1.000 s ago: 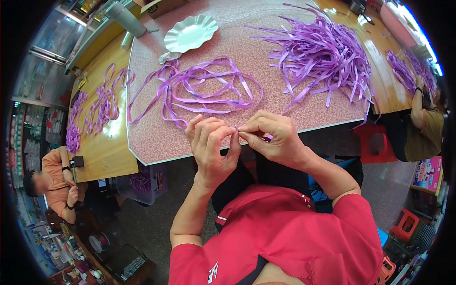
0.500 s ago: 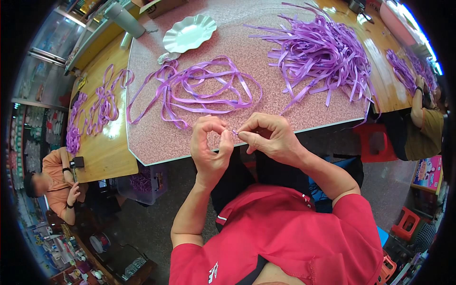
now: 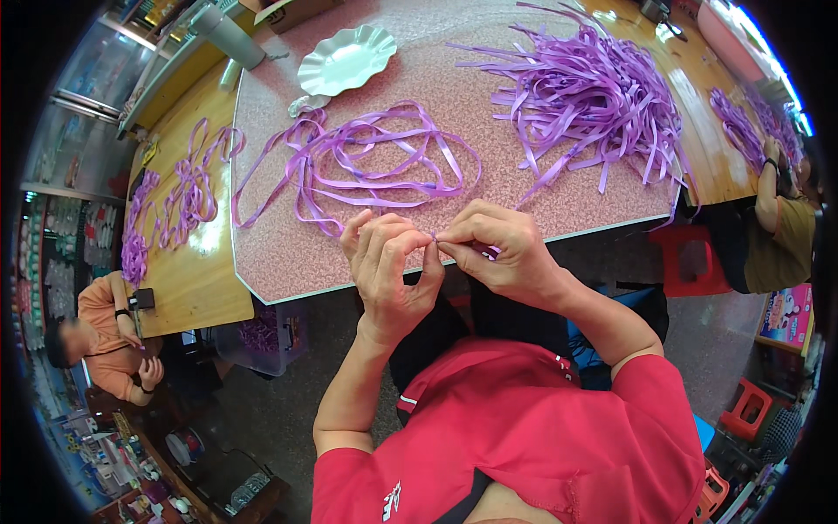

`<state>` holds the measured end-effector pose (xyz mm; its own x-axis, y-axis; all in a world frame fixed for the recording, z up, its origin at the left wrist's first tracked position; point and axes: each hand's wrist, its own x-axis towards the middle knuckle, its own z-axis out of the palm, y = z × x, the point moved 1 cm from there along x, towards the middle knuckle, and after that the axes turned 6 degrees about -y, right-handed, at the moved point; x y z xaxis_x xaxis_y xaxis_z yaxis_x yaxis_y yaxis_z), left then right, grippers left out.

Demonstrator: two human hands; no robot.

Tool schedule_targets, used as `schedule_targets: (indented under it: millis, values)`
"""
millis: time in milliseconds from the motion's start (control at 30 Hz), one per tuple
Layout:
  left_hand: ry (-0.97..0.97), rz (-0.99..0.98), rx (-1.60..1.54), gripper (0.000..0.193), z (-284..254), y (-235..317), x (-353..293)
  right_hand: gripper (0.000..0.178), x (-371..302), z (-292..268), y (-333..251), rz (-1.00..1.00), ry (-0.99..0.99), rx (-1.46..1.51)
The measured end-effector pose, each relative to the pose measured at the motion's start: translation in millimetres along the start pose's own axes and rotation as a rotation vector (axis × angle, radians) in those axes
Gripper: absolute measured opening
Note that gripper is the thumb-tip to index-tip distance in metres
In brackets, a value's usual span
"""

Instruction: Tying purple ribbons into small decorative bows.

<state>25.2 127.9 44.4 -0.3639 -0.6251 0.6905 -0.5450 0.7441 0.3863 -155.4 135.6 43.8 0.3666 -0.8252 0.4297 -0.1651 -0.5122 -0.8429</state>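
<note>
Just over the table's front edge, my two hands meet fingertip to fingertip. My left hand pinches with thumb and forefinger, its other fingers curled loosely above. My right hand pinches from the other side. Between the tips shows a tiny bit of purple ribbon, and more purple appears inside my right hand; most of it is covered by fingers. Beyond my left hand lie loose loops of purple ribbon. A large heap of cut purple ribbons lies at the far right of the pinkish tabletop.
A pale scalloped plate and a grey-green bottle stand toward the back left. More ribbon loops lie on the yellow wooden table. A person sits at left, another at right. A red stool stands beside the table.
My left hand has turned and its fingers have closed in toward the right fingertips. Purple now shows in my right hand. The person at left has moved their hands.
</note>
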Motion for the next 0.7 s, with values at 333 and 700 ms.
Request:
schedule_targets:
  millis: [333,700]
  values:
    - [-0.059,-0.275,-0.423,0.025,7,-6,-7,0.012,1,1,-3,0.429,-0.039,0.482]
    - [-0.038,-0.153,-0.221,0.026,3,-6,0,0.012,-2,3,-2,0.432,0.011,0.4]
